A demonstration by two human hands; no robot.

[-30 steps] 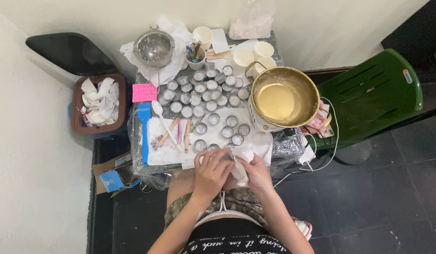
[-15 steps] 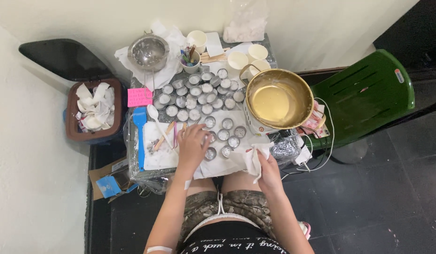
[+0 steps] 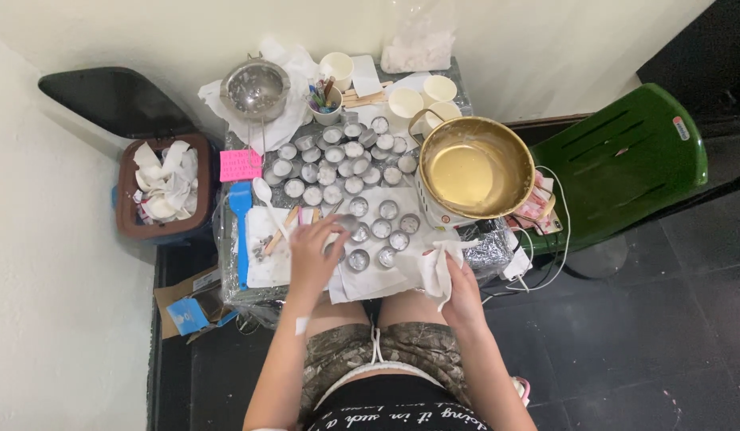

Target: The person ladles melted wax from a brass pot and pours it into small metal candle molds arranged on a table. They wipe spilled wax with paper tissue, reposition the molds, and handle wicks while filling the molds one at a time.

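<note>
My left hand (image 3: pixel 313 252) reaches over the small table and closes its fingers on a small round metal tin (image 3: pixel 346 223) near the front row of tins. My right hand (image 3: pixel 459 289) rests at the table's front right edge, gripping a crumpled white tissue (image 3: pixel 434 263). Several more small tins (image 3: pixel 346 164) stand in rows across the table's middle, on white paper (image 3: pixel 362 279).
A brass-coloured pot (image 3: pixel 475 166) of yellow liquid sits at the right. A metal strainer bowl (image 3: pixel 254 88), paper cups (image 3: pixel 406 102), a cup of sticks (image 3: pixel 325 100), a white spoon (image 3: pixel 262 191) and a pink note (image 3: pixel 240 165) lie about. A bin of tissues (image 3: pixel 164 187) stands left, a green chair (image 3: pixel 621 164) right.
My hands have parted: the left went forward to the tins and took hold of one, while the right drew back to the table's front right edge with the tissue.
</note>
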